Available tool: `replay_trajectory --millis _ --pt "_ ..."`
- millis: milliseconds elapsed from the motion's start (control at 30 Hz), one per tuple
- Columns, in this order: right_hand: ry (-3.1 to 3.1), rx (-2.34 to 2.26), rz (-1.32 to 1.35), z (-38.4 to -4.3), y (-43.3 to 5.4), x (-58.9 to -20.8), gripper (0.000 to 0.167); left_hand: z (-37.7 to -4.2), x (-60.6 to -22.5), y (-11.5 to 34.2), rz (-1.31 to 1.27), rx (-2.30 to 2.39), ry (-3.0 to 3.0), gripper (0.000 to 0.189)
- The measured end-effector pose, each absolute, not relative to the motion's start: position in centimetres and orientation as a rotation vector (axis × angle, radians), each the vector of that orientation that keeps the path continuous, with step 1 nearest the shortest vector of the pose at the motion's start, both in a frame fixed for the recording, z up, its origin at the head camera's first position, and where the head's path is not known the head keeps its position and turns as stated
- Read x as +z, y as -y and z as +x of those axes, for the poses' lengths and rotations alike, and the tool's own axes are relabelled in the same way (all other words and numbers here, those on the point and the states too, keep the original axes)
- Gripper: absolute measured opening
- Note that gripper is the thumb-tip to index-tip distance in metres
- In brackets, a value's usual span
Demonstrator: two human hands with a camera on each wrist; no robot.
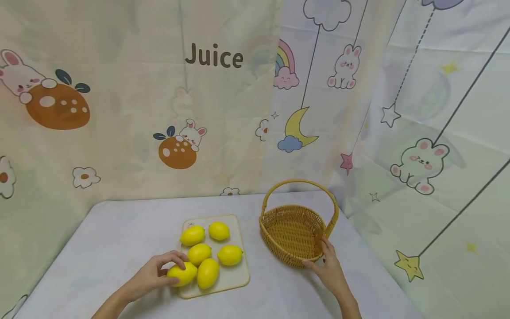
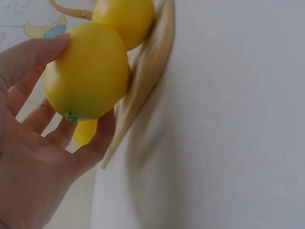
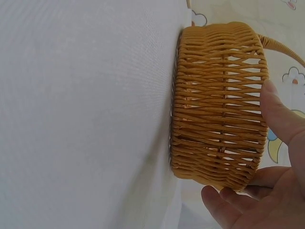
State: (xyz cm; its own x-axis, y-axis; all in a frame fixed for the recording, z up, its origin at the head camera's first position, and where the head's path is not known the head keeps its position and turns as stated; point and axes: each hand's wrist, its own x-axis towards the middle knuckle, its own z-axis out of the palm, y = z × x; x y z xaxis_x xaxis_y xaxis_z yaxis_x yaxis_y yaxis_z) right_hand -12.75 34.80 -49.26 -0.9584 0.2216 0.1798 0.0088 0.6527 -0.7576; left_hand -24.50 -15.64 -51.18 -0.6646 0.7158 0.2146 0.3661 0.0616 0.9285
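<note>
Several yellow lemons lie on a pale rectangular board [image 1: 233,283] with a tan rim. At the board's near left corner my left hand [image 1: 153,272] holds one lemon [image 2: 88,71], its thumb and fingers curved round the sides; the green stem end shows in the left wrist view. Close beside it on the board is another lemon [image 1: 208,273]. My right hand [image 1: 330,270] grips the near right side of a wicker basket [image 3: 219,109], thumb at the rim and fingers round the side. Nothing lies inside the basket, and its tall handle [image 1: 300,180] arches above it.
A white cloth covers the table [image 1: 135,226]. Behind it and along the right hang printed curtains [image 1: 223,102] with rabbits, stars and a moon. The basket stands right of the board, a strip of cloth between them.
</note>
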Motion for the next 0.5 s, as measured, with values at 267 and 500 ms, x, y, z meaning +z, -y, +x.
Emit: replay_trajectory --millis 267,500 --pt "2.643 1.203 -0.208 -12.7 -34.9 -49.0 0.102 -23.8 -52.3 15.0 1.002 1.649 -2.087 0.04" --pt "2.64 1.212 -0.212 -12.6 -34.7 -48.9 0.101 -23.3 -52.4 14.8 1.009 1.678 -2.134 0.044"
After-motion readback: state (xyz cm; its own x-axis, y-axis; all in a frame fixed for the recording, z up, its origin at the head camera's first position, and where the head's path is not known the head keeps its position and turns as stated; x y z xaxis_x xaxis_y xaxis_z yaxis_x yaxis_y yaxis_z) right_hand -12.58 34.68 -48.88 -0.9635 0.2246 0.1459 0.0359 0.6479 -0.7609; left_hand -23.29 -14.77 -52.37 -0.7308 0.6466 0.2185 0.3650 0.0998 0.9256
